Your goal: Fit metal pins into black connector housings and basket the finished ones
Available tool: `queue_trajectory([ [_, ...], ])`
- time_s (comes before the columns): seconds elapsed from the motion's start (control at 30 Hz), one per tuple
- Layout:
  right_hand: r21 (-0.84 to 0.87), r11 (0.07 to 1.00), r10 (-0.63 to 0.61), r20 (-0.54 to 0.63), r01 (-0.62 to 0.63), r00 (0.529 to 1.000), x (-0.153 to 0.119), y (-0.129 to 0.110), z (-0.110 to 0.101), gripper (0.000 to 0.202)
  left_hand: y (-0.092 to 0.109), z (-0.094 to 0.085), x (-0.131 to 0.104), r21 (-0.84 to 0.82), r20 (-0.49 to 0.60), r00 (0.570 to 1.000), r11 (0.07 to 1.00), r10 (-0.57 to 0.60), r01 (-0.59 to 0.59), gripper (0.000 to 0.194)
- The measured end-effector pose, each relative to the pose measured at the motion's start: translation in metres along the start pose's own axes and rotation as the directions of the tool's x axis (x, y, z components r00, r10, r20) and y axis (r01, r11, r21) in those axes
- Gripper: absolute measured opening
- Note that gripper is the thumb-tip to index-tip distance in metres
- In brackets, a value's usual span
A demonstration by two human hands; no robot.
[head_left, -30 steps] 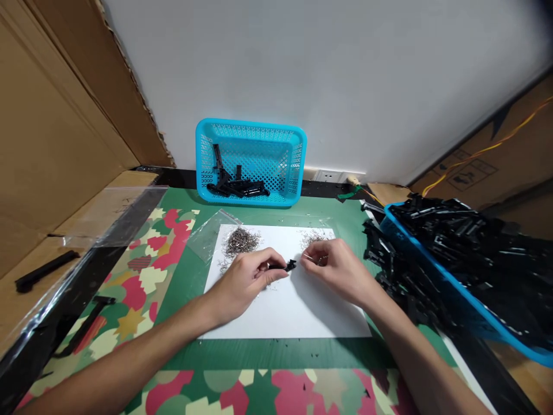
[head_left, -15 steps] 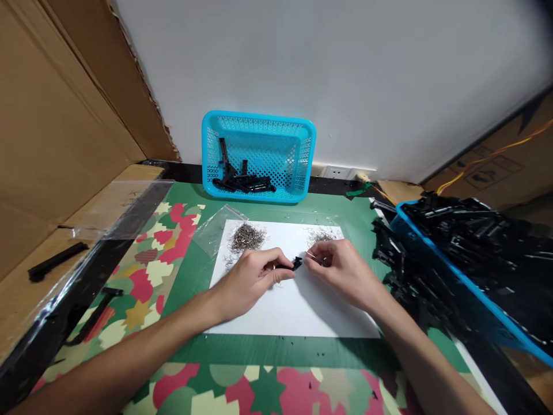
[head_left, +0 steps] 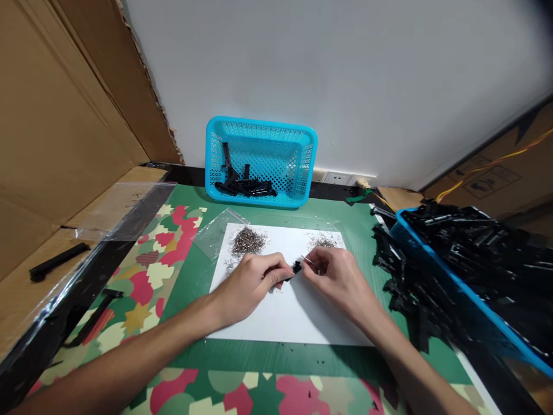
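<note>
My left hand (head_left: 259,282) is closed on a small black plastic part (head_left: 296,268), whose end sticks out beyond the thumb and forefinger. Close beside it, my right hand (head_left: 332,274) pinches a thin metal pin (head_left: 307,260) near that end. Whether the pin touches the part I cannot tell. Both hands are over a white sheet (head_left: 276,323). On the sheet lie a heap of small metal pieces (head_left: 248,241) at the left and a smaller metal pile (head_left: 323,243) behind my right hand.
A blue basket (head_left: 261,122) holding several black parts stands against the wall. At the right, a blue bin (head_left: 470,294) is heaped with black parts, and loose black parts (head_left: 395,271) lie beside it. A clear plastic bag (head_left: 213,235) lies left of the sheet.
My left hand has turned slightly, and the black part now tilts more. My right hand has come a little closer to it, still pinching the pin. The view has shifted slightly.
</note>
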State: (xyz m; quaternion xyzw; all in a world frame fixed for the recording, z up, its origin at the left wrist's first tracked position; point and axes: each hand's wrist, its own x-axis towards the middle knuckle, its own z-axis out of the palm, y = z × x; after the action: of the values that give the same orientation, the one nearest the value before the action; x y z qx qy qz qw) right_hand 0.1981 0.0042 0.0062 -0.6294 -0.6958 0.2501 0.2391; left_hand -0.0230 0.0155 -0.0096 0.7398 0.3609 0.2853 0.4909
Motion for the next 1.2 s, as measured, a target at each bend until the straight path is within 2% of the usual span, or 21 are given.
queue_trajectory([
  [0.73,-0.063,0.998,0.015,-0.021,-0.016,1.000,-0.0018,0.0038,0.0003,0.022,0.0037,0.0004,-0.0017,-0.019,0.014,1.000,1.000,0.009,-0.009,0.025],
  [1.2,-0.033,0.999,0.005,-0.015,-0.006,1.000,-0.0063,0.0026,0.0057,0.022,0.0047,-0.0007,-0.0013,-0.007,0.019,1.000,1.000,-0.008,0.008,0.027],
])
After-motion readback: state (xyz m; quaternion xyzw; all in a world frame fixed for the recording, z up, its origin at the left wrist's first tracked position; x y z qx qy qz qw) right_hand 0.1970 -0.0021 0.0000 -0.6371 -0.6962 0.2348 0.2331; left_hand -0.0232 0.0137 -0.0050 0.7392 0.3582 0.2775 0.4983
